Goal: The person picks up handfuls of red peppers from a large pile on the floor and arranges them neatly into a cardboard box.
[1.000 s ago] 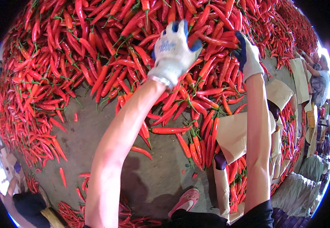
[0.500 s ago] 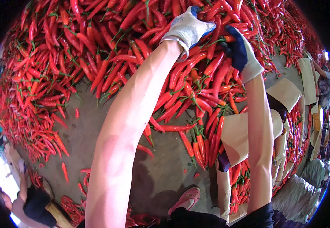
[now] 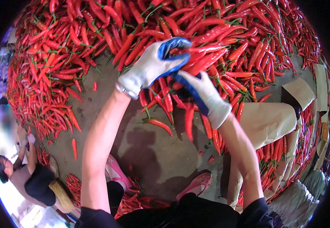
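Observation:
Both my hands wear white knit gloves with blue coated palms and meet above the near edge of a big heap of red chili peppers point(image 3: 115, 15). My left hand point(image 3: 146, 64) is closed around a bunch of chili peppers point(image 3: 206, 57), whose bodies stick out to the right past its thumb and fingers. Just below and to the right, my right hand point(image 3: 206, 97) is closed on the lower part of the same bunch. Its fingertips are partly hidden behind the peppers. Under the hands, more chilies with green stems hang or lie, and one loose chili point(image 3: 157, 125) rests on the concrete floor.
Open cardboard boxes point(image 3: 269, 125) filled with chilies stand at my right. Pale sacks point(image 3: 294, 203) lie at the lower right. On the left, a co-worker point(image 3: 28, 178) sits by the heap, with another person beyond. My pink shoes point(image 3: 195, 186) are on the floor, with chilies between them.
Both hands have come back from the heap toward me and leftward, drawing together. A bunch of chilies is now held up between them. The view has shifted, bringing both shoes in.

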`<state>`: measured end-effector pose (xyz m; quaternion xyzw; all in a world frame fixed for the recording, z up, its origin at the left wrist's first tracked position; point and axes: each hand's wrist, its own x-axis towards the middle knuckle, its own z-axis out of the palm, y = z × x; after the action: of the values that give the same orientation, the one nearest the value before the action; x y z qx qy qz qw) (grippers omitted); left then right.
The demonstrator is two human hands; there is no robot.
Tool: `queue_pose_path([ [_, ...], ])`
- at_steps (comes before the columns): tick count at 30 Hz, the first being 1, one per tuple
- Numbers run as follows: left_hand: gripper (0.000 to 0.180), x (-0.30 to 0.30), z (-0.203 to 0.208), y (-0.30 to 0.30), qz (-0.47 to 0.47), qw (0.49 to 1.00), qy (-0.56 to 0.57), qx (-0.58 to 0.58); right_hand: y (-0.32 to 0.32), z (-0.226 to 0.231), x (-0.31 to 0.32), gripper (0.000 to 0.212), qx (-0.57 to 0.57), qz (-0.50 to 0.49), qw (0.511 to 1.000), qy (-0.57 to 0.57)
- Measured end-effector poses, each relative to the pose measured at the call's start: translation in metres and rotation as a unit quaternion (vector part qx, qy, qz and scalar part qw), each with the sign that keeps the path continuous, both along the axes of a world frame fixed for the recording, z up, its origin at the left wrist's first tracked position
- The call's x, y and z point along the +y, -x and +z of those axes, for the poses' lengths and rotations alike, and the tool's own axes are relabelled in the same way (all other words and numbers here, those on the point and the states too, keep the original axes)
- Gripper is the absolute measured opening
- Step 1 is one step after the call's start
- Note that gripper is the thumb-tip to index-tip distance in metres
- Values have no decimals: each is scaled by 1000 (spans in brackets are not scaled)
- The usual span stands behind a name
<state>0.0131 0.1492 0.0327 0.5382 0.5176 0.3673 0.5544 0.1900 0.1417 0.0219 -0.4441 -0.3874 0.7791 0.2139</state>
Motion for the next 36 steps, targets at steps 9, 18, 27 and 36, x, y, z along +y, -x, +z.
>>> queue_pose_path([
  [9,40,-141,-56,54,287,958,-5,-7,-25,-25,-89,61,32,-22,999,5],
  [18,29,-216,-68,30,317,947,10,42,-57,-37,-112,71,-395,62,823,-404],
  [27,40,-217,-60,-8,144,909,-153,361,-65,-41,-148,37,-287,0,927,-241],
  [36,38,-250,-78,16,111,966,-102,212,-46,-43,-145,40,-352,69,862,-359],
])
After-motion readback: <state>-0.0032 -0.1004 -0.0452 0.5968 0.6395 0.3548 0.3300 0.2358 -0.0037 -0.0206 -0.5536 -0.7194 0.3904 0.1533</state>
